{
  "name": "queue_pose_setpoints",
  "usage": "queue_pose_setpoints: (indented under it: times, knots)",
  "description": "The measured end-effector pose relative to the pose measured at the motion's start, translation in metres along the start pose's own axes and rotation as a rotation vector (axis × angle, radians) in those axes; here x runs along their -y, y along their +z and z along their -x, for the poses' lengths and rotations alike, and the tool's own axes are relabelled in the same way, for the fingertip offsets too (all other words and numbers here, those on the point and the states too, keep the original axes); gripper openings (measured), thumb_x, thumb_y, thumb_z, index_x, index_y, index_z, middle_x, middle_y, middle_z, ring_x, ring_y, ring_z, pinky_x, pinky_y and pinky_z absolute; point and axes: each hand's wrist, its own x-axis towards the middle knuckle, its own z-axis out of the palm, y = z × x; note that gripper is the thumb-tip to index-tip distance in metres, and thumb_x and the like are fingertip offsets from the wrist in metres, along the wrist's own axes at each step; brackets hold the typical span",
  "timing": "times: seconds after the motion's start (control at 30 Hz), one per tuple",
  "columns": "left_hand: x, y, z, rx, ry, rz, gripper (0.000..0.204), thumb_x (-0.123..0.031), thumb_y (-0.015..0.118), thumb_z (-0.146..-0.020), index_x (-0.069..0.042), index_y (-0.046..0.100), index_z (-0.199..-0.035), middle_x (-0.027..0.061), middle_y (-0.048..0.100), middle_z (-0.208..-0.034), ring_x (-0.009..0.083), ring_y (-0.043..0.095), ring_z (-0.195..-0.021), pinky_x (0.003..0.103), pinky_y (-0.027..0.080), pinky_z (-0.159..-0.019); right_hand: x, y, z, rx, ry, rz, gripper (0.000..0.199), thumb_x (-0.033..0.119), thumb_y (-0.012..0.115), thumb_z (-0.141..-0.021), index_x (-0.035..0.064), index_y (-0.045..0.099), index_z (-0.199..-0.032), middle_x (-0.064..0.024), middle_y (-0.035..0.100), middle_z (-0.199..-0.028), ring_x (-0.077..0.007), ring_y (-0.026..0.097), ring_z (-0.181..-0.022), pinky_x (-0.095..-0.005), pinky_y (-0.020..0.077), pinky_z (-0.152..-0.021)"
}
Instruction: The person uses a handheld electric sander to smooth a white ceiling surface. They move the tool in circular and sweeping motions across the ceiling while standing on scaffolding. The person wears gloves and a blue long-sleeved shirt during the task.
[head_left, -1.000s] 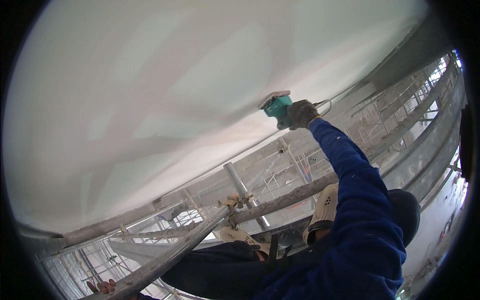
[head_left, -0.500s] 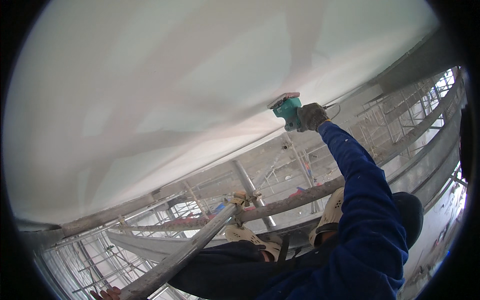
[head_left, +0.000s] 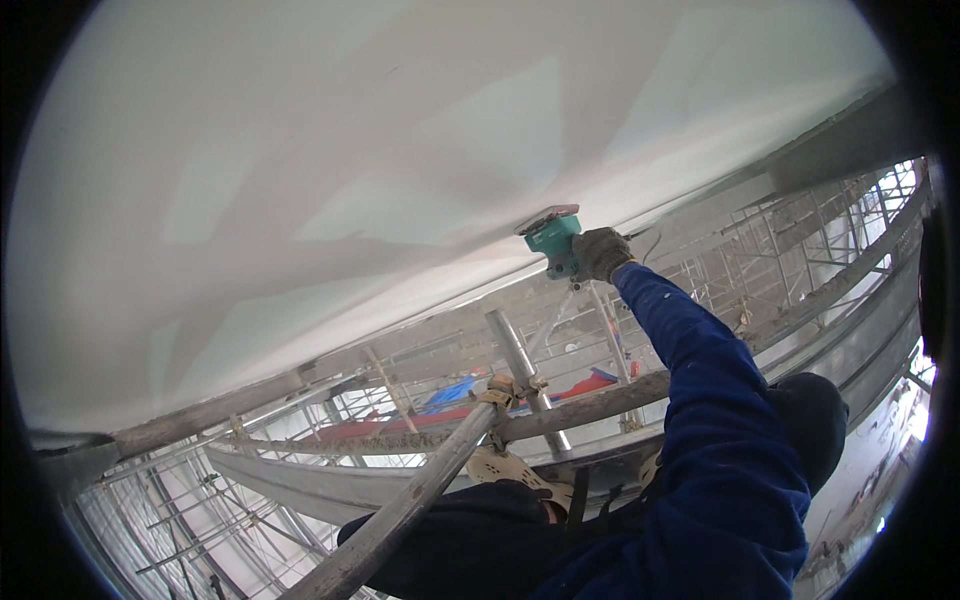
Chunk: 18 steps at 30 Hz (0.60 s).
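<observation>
My right hand (head_left: 602, 254), in a grey work glove, is closed around a teal electric sander (head_left: 553, 243). My arm in a blue sleeve (head_left: 690, 350) stretches up from the lower right. The sander's flat pad is at the large pale surface (head_left: 380, 130) overhead, apparently against it; I cannot see a gap. Patches of white, pale green and dull pinkish grey spread over that surface. A cord (head_left: 655, 243) shows just behind the glove. My left hand is out of the picture.
A metal scaffold pipe (head_left: 410, 510) slopes across my lap to a clamp (head_left: 502, 390), near an upright pipe (head_left: 520, 365) and a rough horizontal rail (head_left: 590, 407). My tan perforated shoes (head_left: 510, 468) are by a metal plank (head_left: 310, 480). Scaffolding and red and blue sheets (head_left: 450, 395) lie beyond.
The sander and my right hand have shifted left and slightly down in the picture, while the whole view has moved a little. My left fingers, earlier beside the sloping pipe, are out of sight.
</observation>
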Motion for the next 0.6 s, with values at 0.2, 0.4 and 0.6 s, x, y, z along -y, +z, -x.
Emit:
queue_pose_setpoints:
  times: [0.2,0.4,0.6]
  knots:
    - [-0.002,-0.003,-0.003,-0.108,0.07,-0.089,0.078,-0.052,0.044,-0.089,0.011,0.041,-0.133,0.0263,0.065,-0.085,0.0326,0.062,-0.058,0.044,0.053,-0.05,0.025,0.024,-0.021,0.03,0.008,-0.07,0.064,0.052,0.081,-0.064,0.003,0.065,-0.102,-0.0154,0.071,-0.093,-0.0297,0.07,-0.09,-0.0442,0.0549,-0.082]
    - [0.0,0.012,0.0,-0.079,-0.009,0.01,0.078,-0.05,0.055,-0.085,0.011,0.042,-0.13,0.0212,0.059,-0.083,0.028,0.057,-0.059,0.04,0.048,-0.053,0.01,0.03,-0.02,0.029,0.057,-0.041,0.068,0.052,0.083,-0.062,0.0027,0.064,-0.104,-0.0164,0.07,-0.094,-0.0304,0.069,-0.093,-0.0448,0.055,-0.08]
    - [-0.006,0.004,-0.003,-0.051,-0.105,0.095,0.08,-0.05,0.061,-0.081,0.008,0.04,-0.131,0.0163,0.055,-0.081,0.025,0.055,-0.062,0.038,0.047,-0.057,-0.02,0.04,-0.022,0.022,0.064,0.047,0.061,0.05,0.079,-0.066,0.0035,0.064,-0.102,-0.0153,0.071,-0.091,-0.0317,0.07,-0.087,-0.0447,0.0558,-0.078]
